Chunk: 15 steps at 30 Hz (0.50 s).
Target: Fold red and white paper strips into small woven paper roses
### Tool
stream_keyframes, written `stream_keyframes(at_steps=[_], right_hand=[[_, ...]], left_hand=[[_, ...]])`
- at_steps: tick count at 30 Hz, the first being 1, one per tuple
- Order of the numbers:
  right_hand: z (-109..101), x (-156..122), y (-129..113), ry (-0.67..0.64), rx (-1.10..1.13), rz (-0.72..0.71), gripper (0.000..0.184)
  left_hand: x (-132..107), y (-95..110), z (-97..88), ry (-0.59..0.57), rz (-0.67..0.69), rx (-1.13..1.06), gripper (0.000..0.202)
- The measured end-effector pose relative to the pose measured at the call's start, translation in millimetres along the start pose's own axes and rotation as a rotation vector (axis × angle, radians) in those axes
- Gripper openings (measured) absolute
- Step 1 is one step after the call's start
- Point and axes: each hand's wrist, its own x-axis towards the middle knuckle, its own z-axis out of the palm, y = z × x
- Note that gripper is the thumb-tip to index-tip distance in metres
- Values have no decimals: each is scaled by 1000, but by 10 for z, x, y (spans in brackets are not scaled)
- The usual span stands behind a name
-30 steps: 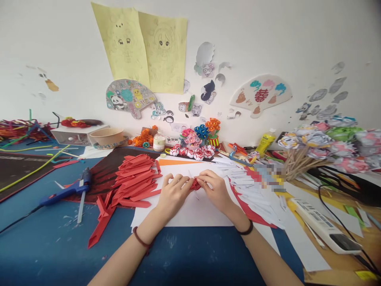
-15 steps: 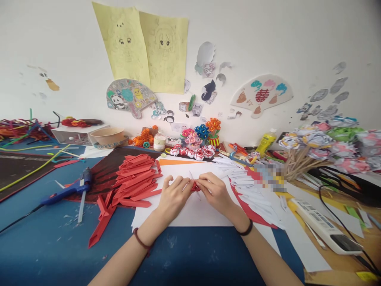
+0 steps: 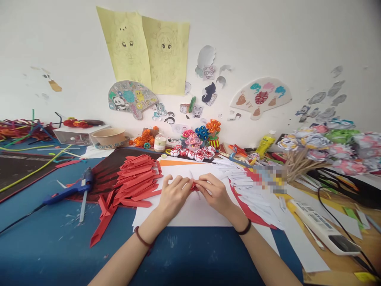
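Observation:
My left hand (image 3: 176,195) and my right hand (image 3: 216,194) meet over white paper sheets (image 3: 184,216), fingertips pinched on a small red and white folded-paper piece (image 3: 195,186). White strip ends poke out above and below it; the fingers cover most of its form. Left of my left hand lies a pile of folded red paper strips (image 3: 135,178), with a few loose ones nearer the front. To the right of my right hand spreads a pile of folded white paper strips (image 3: 250,190). Finished red and white paper flowers (image 3: 193,152) sit in a row behind the hands.
A blue glue gun (image 3: 71,188) rests on the blue mat at left, its cord running off the edge. At right are a white power strip (image 3: 324,226), its cable, and a bunch of paper flowers (image 3: 318,145). A yellow bottle (image 3: 265,143) stands near the wall.
The view has shifted slightly. Both hands keep their pinch on the paper piece in nearly the same place, with only tiny finger movement.

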Motion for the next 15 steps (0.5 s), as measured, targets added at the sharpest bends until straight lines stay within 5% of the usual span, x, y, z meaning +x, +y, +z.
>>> stream_keyframes(at_steps=[7, 15], right_hand=[[-126, 103, -38, 63, 105, 188, 24], [-34, 66, 12, -15, 108, 194, 35]], left_hand=[[48, -23, -1, 51, -122, -30, 20], [39, -16, -5, -18, -203, -87, 21]])
